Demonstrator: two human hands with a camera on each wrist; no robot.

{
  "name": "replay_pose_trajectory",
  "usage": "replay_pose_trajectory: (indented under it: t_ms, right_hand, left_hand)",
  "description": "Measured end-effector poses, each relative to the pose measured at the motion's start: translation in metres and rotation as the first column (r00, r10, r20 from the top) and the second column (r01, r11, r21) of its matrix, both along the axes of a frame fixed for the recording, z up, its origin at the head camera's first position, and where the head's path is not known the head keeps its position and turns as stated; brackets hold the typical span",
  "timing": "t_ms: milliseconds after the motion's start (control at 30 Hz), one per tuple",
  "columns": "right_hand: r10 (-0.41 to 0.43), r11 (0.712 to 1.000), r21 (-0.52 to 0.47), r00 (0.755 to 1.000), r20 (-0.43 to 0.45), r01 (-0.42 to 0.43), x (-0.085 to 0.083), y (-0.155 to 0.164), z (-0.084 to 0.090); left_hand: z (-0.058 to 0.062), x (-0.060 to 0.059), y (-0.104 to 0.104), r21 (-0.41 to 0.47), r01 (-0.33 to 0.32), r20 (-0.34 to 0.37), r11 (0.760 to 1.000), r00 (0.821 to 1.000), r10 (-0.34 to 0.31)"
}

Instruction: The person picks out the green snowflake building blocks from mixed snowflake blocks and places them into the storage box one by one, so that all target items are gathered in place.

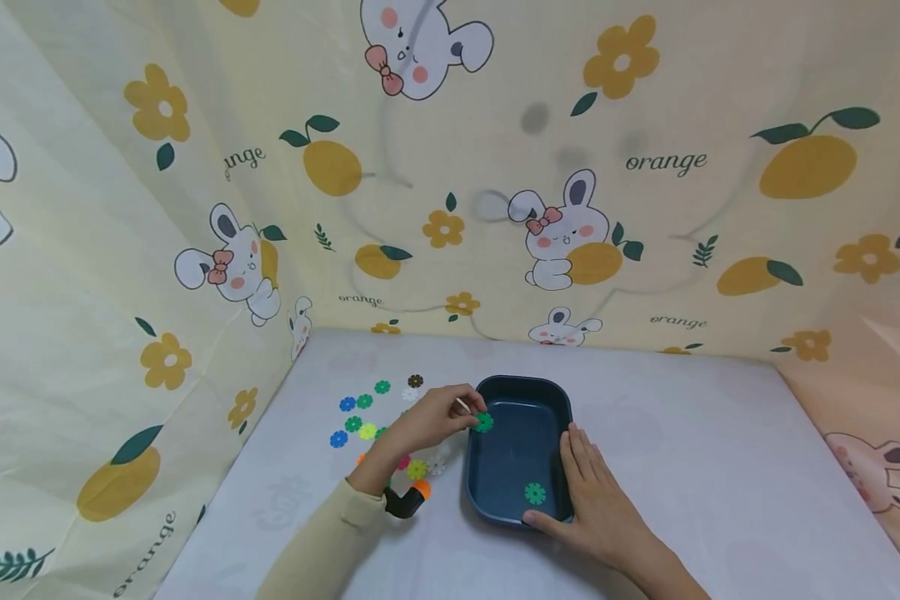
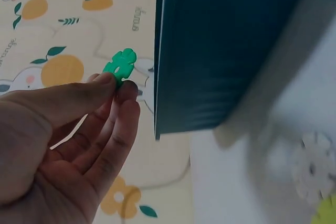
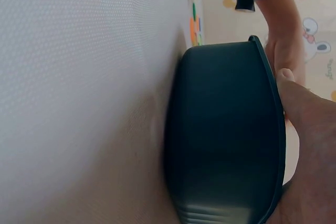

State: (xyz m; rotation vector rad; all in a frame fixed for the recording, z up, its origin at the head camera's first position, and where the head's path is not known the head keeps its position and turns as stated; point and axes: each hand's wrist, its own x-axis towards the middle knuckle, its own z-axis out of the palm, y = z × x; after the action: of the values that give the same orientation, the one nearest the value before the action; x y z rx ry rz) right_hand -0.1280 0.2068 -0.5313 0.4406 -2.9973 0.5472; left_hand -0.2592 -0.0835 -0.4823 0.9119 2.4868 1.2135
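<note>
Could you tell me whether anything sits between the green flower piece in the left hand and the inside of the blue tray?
Nothing visible does: the left hand pinches the green flower piece right at the blue tray rim.

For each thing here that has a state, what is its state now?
Left hand: pinches a green flower piece over the tray's left rim.
Right hand: lies flat, fingers straight, against the tray's right rim.
Tray: upright, one green piece inside.
Loose pieces: scattered on the table left of the tray.

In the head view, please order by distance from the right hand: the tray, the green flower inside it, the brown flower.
1. Tray: touched by the right hand.
2. Green flower: inside, just left.
3. Brown flower: far left, on the table.
</note>
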Motion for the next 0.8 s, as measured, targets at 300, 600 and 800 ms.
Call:
replay_pose_trajectory:
  t_ms: [300,600,800]
  right_hand:
    - [-0.004,1.0,-0.005,1.0,0.022,0.004,0.0,-0.001,0.003]
    - [-0.006,1.0,-0.002,1.0,0.018,0.006,-0.003,0.001,0.006]
    - [-0.004,1.0,-0.022,0.999,0.037,0.005,-0.002,0.0,0.005]
  left_hand:
    - [0.0,-0.008,0.027,-0.053,0.038,0.0,0.998,0.999,-0.038]
    - [-0.006,-0.014,0.059,-0.116,0.103,-0.001,0.988,0.995,-0.103]
    - [-0.015,-0.01,0.073,-0.167,0.153,-0.015,0.974,0.987,-0.157]
